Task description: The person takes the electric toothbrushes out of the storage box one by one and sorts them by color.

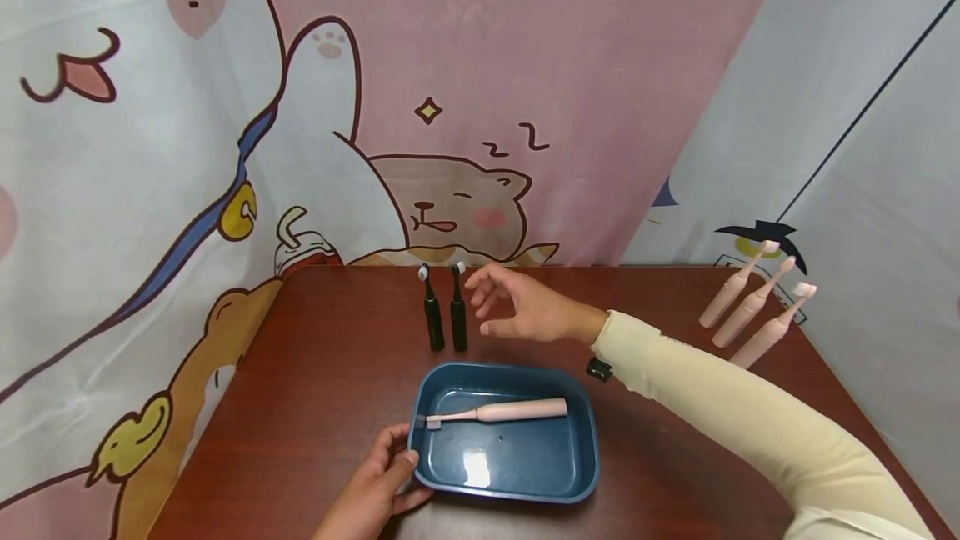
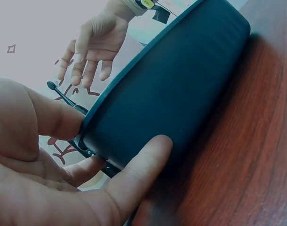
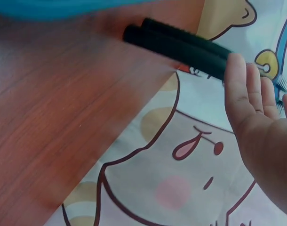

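Observation:
A dark blue plastic bin (image 1: 517, 494) stands on the table, a pink electric toothbrush (image 1: 525, 411) lying inside it. My left hand (image 1: 378, 473) grips the bin's left end near the front corner; in the left wrist view its fingers (image 2: 150, 155) press the outer wall. Beyond the bin, two black electric toothbrushes (image 1: 433, 323) (image 1: 458, 323) stand upright side by side. My right hand (image 1: 528, 304) hovers just right of them, fingers loosely bent and holding nothing. In the right wrist view, its fingers (image 3: 237, 84) overlap the upper part of the black toothbrushes.
Several pink toothbrushes, one of them the nearest pink toothbrush (image 1: 772, 332), stand upright at the table's right side. A cartoon-printed cloth (image 1: 600, 107) hangs along the back and sides of the brown wooden table (image 1: 300, 407).

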The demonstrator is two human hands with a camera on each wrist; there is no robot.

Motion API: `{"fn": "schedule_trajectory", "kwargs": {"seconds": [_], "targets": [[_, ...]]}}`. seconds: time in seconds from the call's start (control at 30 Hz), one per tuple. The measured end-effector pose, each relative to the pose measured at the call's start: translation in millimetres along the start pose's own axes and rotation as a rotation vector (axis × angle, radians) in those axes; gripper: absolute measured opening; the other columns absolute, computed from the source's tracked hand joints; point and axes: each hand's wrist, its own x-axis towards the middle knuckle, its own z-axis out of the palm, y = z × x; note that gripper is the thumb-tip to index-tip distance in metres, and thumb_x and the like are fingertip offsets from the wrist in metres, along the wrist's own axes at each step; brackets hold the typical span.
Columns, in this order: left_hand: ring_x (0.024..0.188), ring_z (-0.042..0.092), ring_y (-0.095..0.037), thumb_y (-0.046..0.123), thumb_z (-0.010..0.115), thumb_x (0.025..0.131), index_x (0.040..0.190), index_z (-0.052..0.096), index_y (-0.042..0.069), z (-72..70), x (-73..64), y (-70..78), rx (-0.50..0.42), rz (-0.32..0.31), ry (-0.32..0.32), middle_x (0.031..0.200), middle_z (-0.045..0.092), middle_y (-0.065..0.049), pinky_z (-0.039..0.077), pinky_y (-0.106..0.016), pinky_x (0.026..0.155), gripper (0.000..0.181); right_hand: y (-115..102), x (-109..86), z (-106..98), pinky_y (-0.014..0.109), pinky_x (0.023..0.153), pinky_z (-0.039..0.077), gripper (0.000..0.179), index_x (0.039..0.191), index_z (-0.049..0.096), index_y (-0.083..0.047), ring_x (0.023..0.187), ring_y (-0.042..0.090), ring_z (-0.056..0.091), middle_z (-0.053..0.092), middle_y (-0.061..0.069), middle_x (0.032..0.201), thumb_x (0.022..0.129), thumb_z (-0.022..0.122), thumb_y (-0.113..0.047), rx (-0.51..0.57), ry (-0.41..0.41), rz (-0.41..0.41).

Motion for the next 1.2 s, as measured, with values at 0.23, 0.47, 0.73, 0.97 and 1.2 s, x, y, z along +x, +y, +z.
{"fn": "schedule_trajectory", "kwargs": {"seconds": [0.23, 0.47, 0.73, 0.97, 1.2], "targets": [[0.125, 0.051, -0.035, 0.019, 0.042, 0.106, 0.150, 0.018, -0.001, -0.6, -2.5, -4.6, -0.030, 0.075, -0.051, 0.150, 0.023, -0.031, 0.055, -0.051, 0.092, 0.054, -8.5, -8.5, 13.8, 0.036, 0.092, 0.055, 0.052, 0.131, 0.047, -0.025, 0.107, 0.022, 0.062, 0.057, 0.008, 0.119, 0.088, 0.075, -0.017, 0.014, -0.078, 0.003], [0.122, 0.053, -0.034, 0.021, 0.043, 0.106, 0.149, 0.018, 0.001, -0.9, -1.8, -1.7, -0.017, 0.050, -0.035, 0.150, 0.023, -0.030, 0.055, -0.051, 0.091, 0.055, -13.5, -14.7, 27.6, 0.033, 0.088, 0.057, 0.052, 0.131, 0.047, -0.030, 0.108, 0.018, 0.062, 0.057, -0.004, 0.119, 0.088, 0.075, -0.020, 0.017, -0.145, 0.050], [0.123, 0.053, -0.036, 0.021, 0.044, 0.106, 0.149, 0.018, 0.000, 0.0, -3.3, -2.7, -0.012, 0.064, -0.037, 0.149, 0.024, -0.031, 0.055, -0.052, 0.091, 0.054, -15.0, -21.0, 40.4, 0.032, 0.088, 0.056, 0.051, 0.131, 0.048, -0.032, 0.110, 0.022, 0.062, 0.058, 0.001, 0.124, 0.089, 0.075, -0.022, -0.004, -0.217, 0.078], [0.123, 0.052, -0.035, 0.022, 0.044, 0.106, 0.149, 0.017, -0.001, 0.2, -3.4, -4.0, -0.025, 0.078, -0.051, 0.149, 0.023, -0.031, 0.055, -0.052, 0.091, 0.055, -10.9, -29.5, 51.8, 0.027, 0.084, 0.056, 0.051, 0.132, 0.049, -0.031, 0.113, 0.026, 0.062, 0.058, 0.006, 0.127, 0.089, 0.075, -0.023, -0.023, -0.273, 0.110], [0.123, 0.053, -0.035, 0.022, 0.045, 0.105, 0.148, 0.017, -0.002, -0.8, -3.6, -5.9, -0.026, 0.114, -0.066, 0.149, 0.024, -0.032, 0.055, -0.051, 0.092, 0.056, -0.9, -34.8, 60.9, 0.035, 0.086, 0.058, 0.049, 0.132, 0.053, -0.024, 0.112, 0.024, 0.063, 0.059, 0.001, 0.129, 0.088, 0.076, -0.022, -0.089, -0.287, 0.109]]}}
